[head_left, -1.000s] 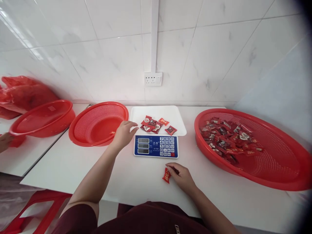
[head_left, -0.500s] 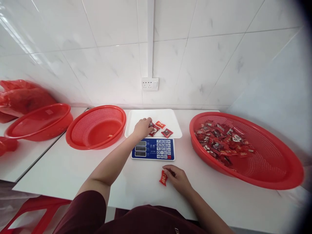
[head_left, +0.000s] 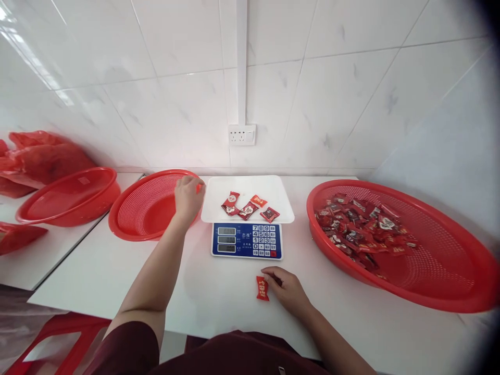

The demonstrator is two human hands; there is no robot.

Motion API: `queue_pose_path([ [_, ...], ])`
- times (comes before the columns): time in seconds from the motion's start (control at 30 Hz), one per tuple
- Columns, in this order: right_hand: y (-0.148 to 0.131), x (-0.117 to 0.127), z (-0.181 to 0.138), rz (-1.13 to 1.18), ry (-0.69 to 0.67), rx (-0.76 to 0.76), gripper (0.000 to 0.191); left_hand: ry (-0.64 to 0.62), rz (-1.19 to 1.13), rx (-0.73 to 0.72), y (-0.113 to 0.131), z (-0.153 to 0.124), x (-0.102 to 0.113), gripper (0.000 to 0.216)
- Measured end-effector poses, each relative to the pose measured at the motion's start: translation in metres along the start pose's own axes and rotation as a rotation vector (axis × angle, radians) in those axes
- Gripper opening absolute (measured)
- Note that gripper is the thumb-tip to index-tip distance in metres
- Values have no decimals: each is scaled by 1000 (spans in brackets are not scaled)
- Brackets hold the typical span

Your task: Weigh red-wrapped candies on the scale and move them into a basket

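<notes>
My left hand (head_left: 188, 197) hovers over the right rim of a red mesh basket (head_left: 147, 208), fingers pinched on a small red candy. Beside it stands a digital scale (head_left: 247, 240) with a white tray (head_left: 273, 187) that carries three red wrapped candies (head_left: 247, 206). My right hand (head_left: 287, 288) rests on the white table (head_left: 219, 291) in front of the scale, fingertips on a single red candy (head_left: 262, 288). A large red basket (head_left: 437, 265) at the right holds several wrapped candies (head_left: 361, 225).
A red basin (head_left: 66, 195) sits at the left on a second table, with red plastic bags (head_left: 39, 156) behind it. A wall socket (head_left: 241, 135) is above the scale. A red stool (head_left: 50, 338) stands below the table's left edge.
My left hand went to the scale tray, took a candy from it, and moved left over the mesh basket. The right hand stayed on its candy.
</notes>
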State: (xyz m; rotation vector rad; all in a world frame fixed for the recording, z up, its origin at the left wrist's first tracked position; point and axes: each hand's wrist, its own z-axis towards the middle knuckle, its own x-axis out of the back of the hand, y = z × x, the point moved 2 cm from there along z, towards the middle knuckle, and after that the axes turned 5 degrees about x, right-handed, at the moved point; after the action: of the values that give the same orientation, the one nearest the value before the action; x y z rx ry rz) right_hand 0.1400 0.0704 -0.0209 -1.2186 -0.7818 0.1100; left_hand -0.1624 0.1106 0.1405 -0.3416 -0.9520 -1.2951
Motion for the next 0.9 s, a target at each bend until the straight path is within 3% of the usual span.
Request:
queue_pose_path([
  [0.1,-2,0,0,6,-4,-5,24,-265,-9,-100,19,-13,-22,20],
  [0.17,-3,0,0,11,6,-5,24,-373,18,-112,34,-18,-38,23],
  [0.33,-4,2,-1,19,53,-4,24,-435,21,-62,56,-14,-61,20],
  [0.47,-4,2,-1,15,50,-4,24,-435,-40,-28,54,-7,-62,22],
  [0.53,-4,1,0,8,40,-5,25,-364,-76,4,44,-2,-52,19],
  [0.67,-4,1,0,2,17,1,24,10,-55,121,7,9,-12,15],
  [0.73,-4,2,0,3,7,5,24,100,-9,153,-6,8,5,15],
  [0.8,-4,2,0,1,-1,-1,23,24,-33,102,-7,0,10,16],
  [0.9,-5,2,0,0,-1,-9,23,-340,-199,-110,13,-22,-3,19],
])
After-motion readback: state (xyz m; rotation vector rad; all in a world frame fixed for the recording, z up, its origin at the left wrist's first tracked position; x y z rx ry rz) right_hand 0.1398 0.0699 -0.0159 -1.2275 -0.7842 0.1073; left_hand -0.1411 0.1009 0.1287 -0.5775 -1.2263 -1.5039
